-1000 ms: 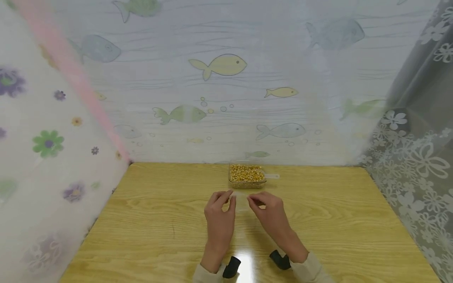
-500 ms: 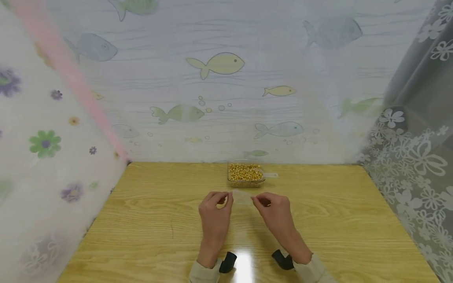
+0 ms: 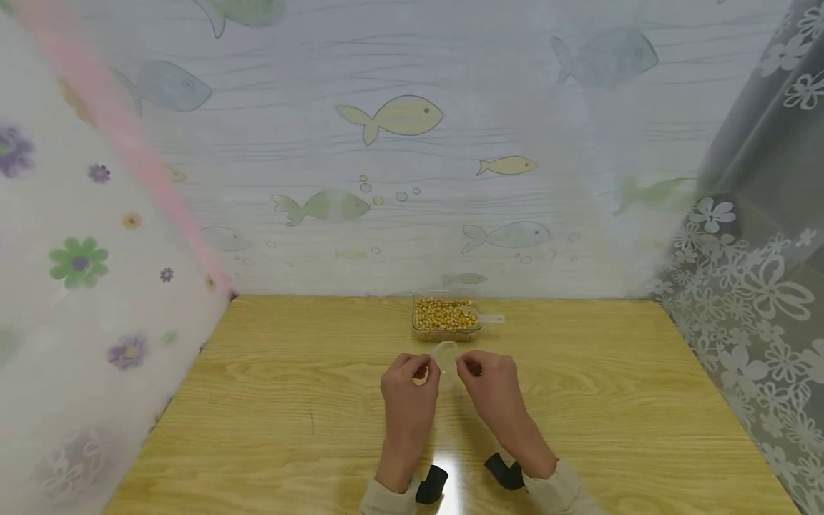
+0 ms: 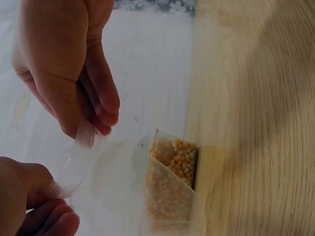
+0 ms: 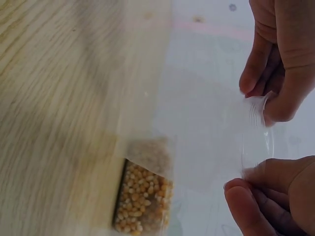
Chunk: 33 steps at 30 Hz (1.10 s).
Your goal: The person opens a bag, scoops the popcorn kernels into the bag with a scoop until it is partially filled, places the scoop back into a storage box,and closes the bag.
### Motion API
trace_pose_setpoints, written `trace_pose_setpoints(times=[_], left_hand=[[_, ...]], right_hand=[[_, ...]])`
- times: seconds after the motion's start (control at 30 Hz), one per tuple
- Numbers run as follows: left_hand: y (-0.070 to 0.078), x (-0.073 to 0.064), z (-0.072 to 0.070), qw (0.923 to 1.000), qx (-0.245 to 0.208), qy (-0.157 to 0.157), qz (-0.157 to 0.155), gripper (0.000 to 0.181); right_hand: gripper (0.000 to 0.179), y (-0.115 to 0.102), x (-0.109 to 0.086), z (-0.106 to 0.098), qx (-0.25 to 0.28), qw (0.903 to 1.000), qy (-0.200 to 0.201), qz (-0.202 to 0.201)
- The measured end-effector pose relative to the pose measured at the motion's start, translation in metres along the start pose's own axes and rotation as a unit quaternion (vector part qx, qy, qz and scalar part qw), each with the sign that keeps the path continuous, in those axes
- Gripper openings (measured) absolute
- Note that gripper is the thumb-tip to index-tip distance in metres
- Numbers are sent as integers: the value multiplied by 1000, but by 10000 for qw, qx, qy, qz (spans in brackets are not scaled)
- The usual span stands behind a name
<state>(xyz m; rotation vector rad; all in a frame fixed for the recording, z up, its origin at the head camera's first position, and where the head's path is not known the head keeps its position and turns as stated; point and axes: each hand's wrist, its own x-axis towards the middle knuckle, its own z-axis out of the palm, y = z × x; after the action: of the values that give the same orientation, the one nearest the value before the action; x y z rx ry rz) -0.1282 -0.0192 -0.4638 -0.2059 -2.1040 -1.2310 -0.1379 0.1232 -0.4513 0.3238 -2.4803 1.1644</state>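
A clear thin plastic bag (image 3: 445, 357) with a ribbed strip along its mouth is stretched between both hands above the table. My left hand (image 3: 410, 392) pinches one side of the mouth between thumb and fingers. Opposite it, my right hand (image 3: 497, 386) pinches the other side. In the left wrist view the bag's body (image 4: 113, 172) hangs see-through in front of the corn. From the right wrist side, the lips of the bag (image 5: 255, 142) stand somewhat apart between the two pinches.
Behind the hands stands a clear rectangular container (image 3: 414, 322) of yellow corn kernels (image 3: 444, 313). A white scoop handle (image 3: 493, 319) sticks out over its right side. The wooden table (image 3: 290, 386) meets a fish-patterned wall covering (image 3: 412, 179) at the back.
The hands first drew apart, pulling the bag's mouth straight. Since then they have come closer together, the left moving right, and the mouth has bowed into a rounder gap.
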Motion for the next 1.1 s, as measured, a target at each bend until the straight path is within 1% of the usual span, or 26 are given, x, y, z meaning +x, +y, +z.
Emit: trace_pose_setpoints(times=[0.13,0.27,0.37,0.43,0.53,0.6,0.77,0.9,1.03,1.1], left_hand=[[0,-1,1,9998,9,-200,-65,9],[-1,-2,0,9994,-112,-282,-152,11],[-2,-2,-1,9991,-310,-222,-156,14],[-4,-1,-2,9981,-563,-162,-202,13],[-6,2,-3,9951,-937,-40,-315,11],[-7,5,-6,9932,-1109,19,-359,10],[-8,16,-11,9928,-1158,125,-284,8],[-10,21,-14,9923,-1166,194,-374,8],[-12,22,-14,9912,-1230,136,-472,10],[-13,22,-13,9899,-1292,89,-584,10]], right_hand=[[16,-1,5,1,-51,9999,-103,-45],[15,-3,10,1,-160,9998,-111,-22],[12,-3,13,0,-240,9997,-64,48],[12,-4,15,0,-242,9997,-42,82],[12,-5,16,-1,-175,9998,-70,75],[11,-6,16,-1,-101,9998,-95,105],[11,-9,16,-2,20,9997,-118,197],[12,-11,17,-2,87,9996,-160,197],[12,-12,17,-3,112,9994,-207,235],[11,-11,18,-3,113,9993,-202,297]])
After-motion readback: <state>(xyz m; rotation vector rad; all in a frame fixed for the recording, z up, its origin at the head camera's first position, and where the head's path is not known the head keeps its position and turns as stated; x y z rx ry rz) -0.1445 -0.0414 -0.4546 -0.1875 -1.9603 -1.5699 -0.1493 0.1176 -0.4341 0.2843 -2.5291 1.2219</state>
